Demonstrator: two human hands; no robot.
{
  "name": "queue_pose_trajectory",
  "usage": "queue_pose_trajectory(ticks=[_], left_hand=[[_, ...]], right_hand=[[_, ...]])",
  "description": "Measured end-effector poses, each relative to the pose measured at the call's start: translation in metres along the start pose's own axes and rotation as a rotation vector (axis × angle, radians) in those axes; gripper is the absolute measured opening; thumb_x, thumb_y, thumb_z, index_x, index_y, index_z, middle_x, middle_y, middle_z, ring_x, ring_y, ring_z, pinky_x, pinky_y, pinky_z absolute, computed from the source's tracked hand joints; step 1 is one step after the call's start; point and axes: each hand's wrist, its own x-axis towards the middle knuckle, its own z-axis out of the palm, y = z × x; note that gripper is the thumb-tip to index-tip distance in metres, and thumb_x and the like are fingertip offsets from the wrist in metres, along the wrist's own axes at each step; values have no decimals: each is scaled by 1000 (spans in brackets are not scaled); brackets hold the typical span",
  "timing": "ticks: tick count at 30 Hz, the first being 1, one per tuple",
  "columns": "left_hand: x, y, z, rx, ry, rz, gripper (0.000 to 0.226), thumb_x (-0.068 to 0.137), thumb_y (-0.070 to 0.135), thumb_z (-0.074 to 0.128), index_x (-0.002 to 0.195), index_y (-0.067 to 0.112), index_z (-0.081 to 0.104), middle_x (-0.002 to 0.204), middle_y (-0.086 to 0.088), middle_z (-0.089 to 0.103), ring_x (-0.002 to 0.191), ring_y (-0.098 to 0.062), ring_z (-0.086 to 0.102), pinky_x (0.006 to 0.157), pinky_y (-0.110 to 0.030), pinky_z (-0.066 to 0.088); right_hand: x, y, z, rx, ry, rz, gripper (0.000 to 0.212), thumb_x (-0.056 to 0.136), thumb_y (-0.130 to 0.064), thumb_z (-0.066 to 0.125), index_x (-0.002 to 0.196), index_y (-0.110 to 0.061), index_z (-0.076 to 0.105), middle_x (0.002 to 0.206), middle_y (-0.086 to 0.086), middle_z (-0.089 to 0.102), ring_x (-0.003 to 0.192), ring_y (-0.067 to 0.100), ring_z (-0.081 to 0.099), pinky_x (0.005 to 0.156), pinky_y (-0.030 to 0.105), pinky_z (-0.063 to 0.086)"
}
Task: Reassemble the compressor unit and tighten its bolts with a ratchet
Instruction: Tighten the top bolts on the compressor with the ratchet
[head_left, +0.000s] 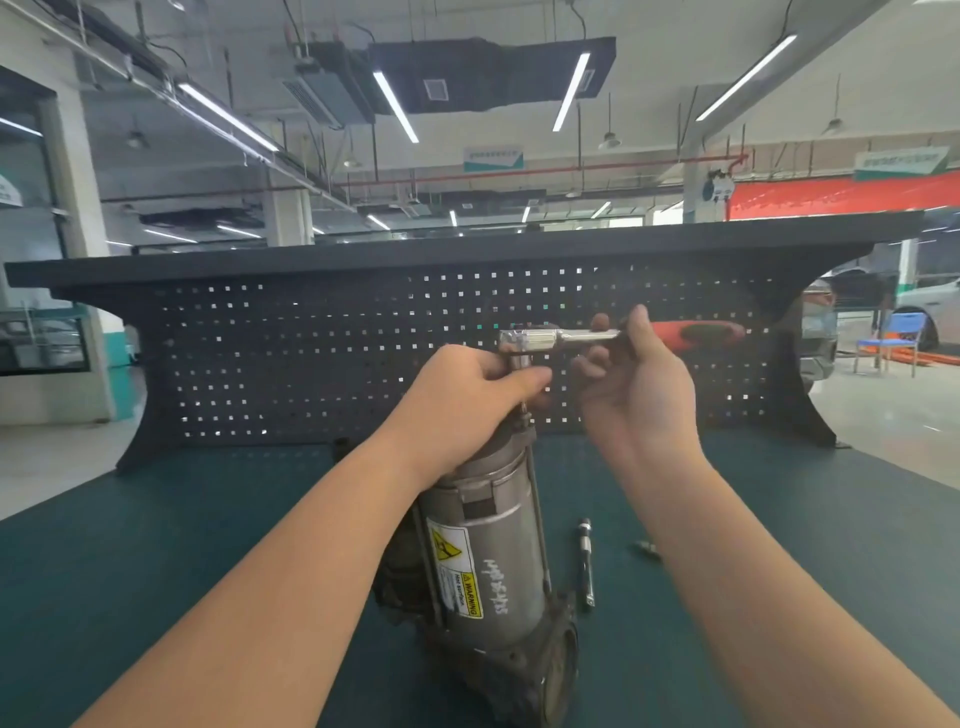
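The compressor unit (488, 545) is standing on end on the green worktop (156, 545), its flanged base toward the camera and its grey cylinder, bearing a yellow warning label (460, 564), rising toward the black pegboard back panel (311, 353). The left hand (467, 395) is gripping the top of the unit, fingers and thumb curled round the socket stem just below the ratchet head. The right hand (628, 374) is holding the ratchet (597, 335) by its shank, fingers wrapped where the metal meets the red handle; the handle itself is projecting to the right, beyond the hand. The ratchet is lying roughly level, its head over the upper end of one of the long through-bolts (537, 514) running along the cylinder.

The step in hand appears to be tightening that bolt. For a sound result, the socket should be kept square on the bolt head, with the left hand steadying both the stem and the housing so that the tall unit is not tipping. Shifting the right hand outward onto the red handle would likely give better leverage for final tightening.

An extension bar (586, 564) and a small bit (647, 548) are lying on the worktop just right of the unit, apart from each other.
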Motion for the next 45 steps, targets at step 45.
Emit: queue_pose_trajectory(ticks=[45], left_hand=[[2,2,-1,4,-13,36,21,75,26,77,55,29,73,53,6,66,52,-4,55,55,-16,44]], right_hand=[[-18,20,-12,-651,-665,-1096,12,96,-17,56,90,-21,47,86,4,61,73,15,64,68,25,52]])
